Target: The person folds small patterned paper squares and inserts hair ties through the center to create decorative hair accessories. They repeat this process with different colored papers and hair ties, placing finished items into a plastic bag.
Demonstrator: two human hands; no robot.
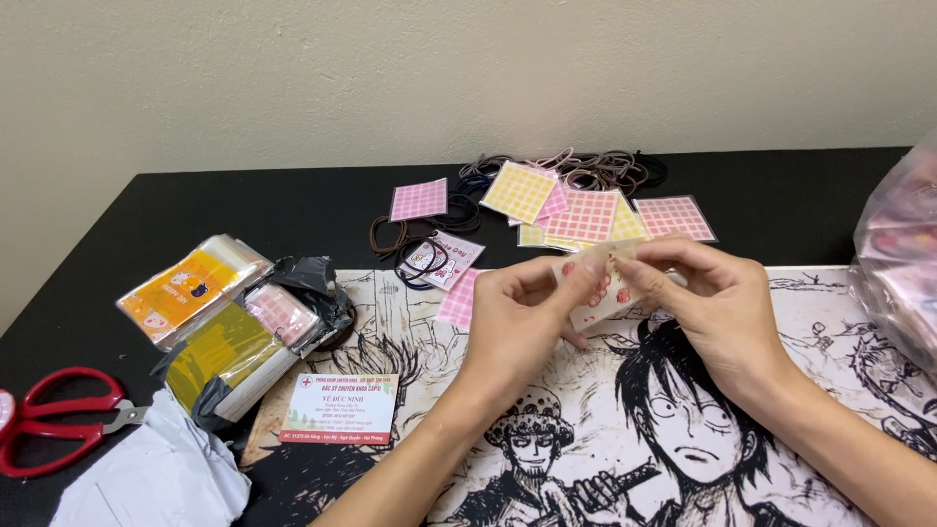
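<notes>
Closest to you lay the comic-print mat [781, 488] on the black desk [195, 200], with a small printed card [339, 409] on its near left corner, a crumpled grey mailer bag [156, 478] beside that and red-handled scissors [59, 420] at the far left edge. Above the mat, both your hands met on one thing: your left hand [517, 322] was curled with thumb and forefinger pinched on the small clear packet [597, 283] with pink spots, and your right hand [717, 303] was pinched on its top edge from the other side, neither hand open. My read was that you were working the packet's flap, so a light grip near the corners and a slow, even pull looked like the way to keep the thin film from creasing or tearing. Left of the hands, a torn black plastic bag [312, 283] held stacks of clear sleeves, one with orange cards [190, 288], one with yellow-green [224, 351], one pinkish. At the right edge a clear bag [903, 263] bulged with pink items I could not make out. Further back lay checked pink and yellow sticker sheets [586, 215] fanned on the desk, and behind them a tangle of dark hair ties [605, 168] near the wall.
</notes>
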